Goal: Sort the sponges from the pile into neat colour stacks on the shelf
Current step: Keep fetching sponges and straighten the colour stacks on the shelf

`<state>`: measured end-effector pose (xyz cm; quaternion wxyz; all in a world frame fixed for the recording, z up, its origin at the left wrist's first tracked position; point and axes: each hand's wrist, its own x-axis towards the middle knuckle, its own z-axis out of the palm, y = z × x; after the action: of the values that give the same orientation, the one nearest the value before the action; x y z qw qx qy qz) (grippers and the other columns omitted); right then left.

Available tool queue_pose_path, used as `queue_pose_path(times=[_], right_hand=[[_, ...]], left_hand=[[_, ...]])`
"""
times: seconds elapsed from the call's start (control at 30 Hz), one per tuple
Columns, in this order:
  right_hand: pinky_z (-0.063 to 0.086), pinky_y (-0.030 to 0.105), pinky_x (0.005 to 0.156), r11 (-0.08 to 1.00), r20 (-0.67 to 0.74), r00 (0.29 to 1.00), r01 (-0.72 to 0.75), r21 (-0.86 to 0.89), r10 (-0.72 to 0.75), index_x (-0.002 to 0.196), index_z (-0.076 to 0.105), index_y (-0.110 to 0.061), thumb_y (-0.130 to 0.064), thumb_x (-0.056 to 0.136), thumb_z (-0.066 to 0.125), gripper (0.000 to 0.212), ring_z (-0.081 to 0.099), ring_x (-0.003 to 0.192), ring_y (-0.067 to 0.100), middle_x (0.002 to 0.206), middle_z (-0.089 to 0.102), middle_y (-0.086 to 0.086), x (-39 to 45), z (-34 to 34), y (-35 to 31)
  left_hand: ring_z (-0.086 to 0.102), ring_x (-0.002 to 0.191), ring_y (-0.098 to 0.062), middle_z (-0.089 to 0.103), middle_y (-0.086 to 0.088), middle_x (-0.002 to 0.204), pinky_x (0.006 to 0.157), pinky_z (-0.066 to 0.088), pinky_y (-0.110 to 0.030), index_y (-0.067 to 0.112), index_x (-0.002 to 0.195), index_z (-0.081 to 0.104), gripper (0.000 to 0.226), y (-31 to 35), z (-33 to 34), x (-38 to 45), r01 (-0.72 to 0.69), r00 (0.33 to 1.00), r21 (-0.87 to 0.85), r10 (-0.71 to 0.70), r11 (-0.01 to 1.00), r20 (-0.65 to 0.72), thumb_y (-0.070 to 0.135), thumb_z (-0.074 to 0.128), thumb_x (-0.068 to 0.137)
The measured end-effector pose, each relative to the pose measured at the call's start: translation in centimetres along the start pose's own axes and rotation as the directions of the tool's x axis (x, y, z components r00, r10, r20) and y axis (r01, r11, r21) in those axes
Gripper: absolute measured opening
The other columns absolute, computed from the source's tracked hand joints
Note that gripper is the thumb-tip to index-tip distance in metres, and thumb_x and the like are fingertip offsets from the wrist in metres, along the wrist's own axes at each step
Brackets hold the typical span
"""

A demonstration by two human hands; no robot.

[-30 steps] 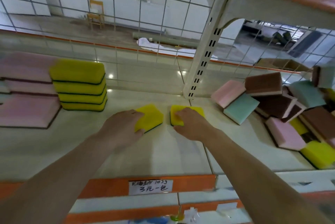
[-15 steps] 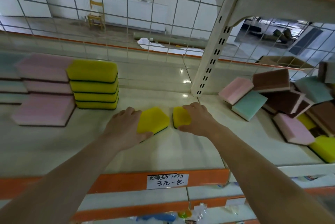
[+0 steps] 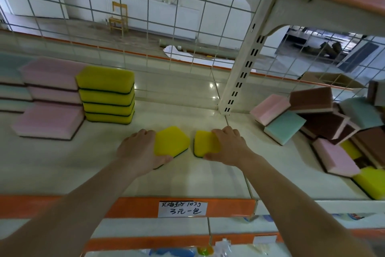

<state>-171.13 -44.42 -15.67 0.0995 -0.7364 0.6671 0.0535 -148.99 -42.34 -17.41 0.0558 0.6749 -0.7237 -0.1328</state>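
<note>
I've got my left hand (image 3: pixel 141 148) curled round one yellow sponge (image 3: pixel 171 142) and my right hand (image 3: pixel 228 144) round a second yellow sponge (image 3: pixel 205 144). Both sponges sit low on the shelf (image 3: pixel 187 179), just beside each other with a narrow gap between, near the front middle. I can't tell if they're lifted or flat on the surface.

Step in hand, as I read it: two yellows picked out and on their way to the yellow stack (image 3: pixel 107 95), which stands to the left next to the pink stacks (image 3: pixel 50 98).

Next move calls for carrying both left and setting them squarely on top, green scrub side down like the rest (the stack is already four high, so a careless drop could skew it). Probably one at a time.

The pile (image 3: pixel 325 123) on the right is mixed pink, teal, brown and yellow, so plenty is left to sort.
</note>
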Motion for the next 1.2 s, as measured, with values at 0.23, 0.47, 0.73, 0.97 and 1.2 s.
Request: queue_pose_path(times=[0.23,0.47,0.73,0.97,1.2], right_hand=[[0.031,0.039,0.104,0.999,0.018,1.0,0.023,0.029,-0.024,0.144,0.024,-0.018,-0.057,0.075,0.066,0.09,0.03,0.128,0.029,0.136,0.028,0.01,-1.3,0.5,-0.7],[0.034,0.038,0.099,0.995,-0.028,0.995,0.096,0.002,-0.096,0.137,0.032,-0.018,-0.059,0.073,0.067,0.083,0.034,0.123,0.026,0.13,0.032,0.007,-2.0,0.3,-1.7],[0.027,0.038,0.103,0.976,-0.074,0.975,0.214,0.03,-0.212,0.141,0.029,-0.023,-0.056,0.076,0.065,0.082,0.03,0.127,0.024,0.136,0.034,0.003,-1.7,0.2,-5.1],[0.027,0.037,0.104,0.96,-0.061,0.96,0.276,0.054,-0.273,0.144,0.026,-0.024,-0.054,0.078,0.064,0.082,0.029,0.129,0.024,0.138,0.035,0.003,-1.4,0.8,-8.7],[0.029,0.036,0.099,0.953,-0.076,0.955,0.294,0.079,-0.288,0.135,0.034,-0.024,-0.052,0.075,0.068,0.074,0.036,0.123,0.023,0.131,0.041,0.003,-1.5,1.2,-13.3]], left_hand=[[0.04,0.126,-0.02,0.039,-0.001,0.137,0.095,0.039,-0.032,0.018,0.138,0.033,0.077,0.4,0.0,-2.2,0.042,0.994,-0.034,-0.046,0.999,-0.101,0.061,0.058,0.079],[0.04,0.125,-0.022,0.039,-0.004,0.136,0.098,0.039,-0.034,0.017,0.141,0.033,0.078,-0.5,-0.3,-4.1,0.076,0.979,-0.087,-0.091,0.993,-0.181,0.057,0.06,0.08],[0.045,0.119,-0.025,0.045,-0.007,0.129,0.098,0.041,-0.038,0.017,0.139,0.037,0.078,-4.3,-1.2,-6.2,0.139,0.971,-0.088,-0.153,0.986,-0.184,0.056,0.064,0.077],[0.047,0.116,-0.028,0.049,-0.009,0.125,0.093,0.042,-0.038,0.015,0.131,0.046,0.07,-8.1,-2.8,-8.0,0.176,0.958,-0.138,-0.202,0.975,-0.202,0.052,0.068,0.076],[0.044,0.122,-0.026,0.048,-0.006,0.132,0.098,0.04,-0.038,0.017,0.133,0.046,0.081,-11.6,-4.4,-9.4,0.158,0.957,-0.152,-0.19,0.976,-0.22,0.062,0.063,0.068]])
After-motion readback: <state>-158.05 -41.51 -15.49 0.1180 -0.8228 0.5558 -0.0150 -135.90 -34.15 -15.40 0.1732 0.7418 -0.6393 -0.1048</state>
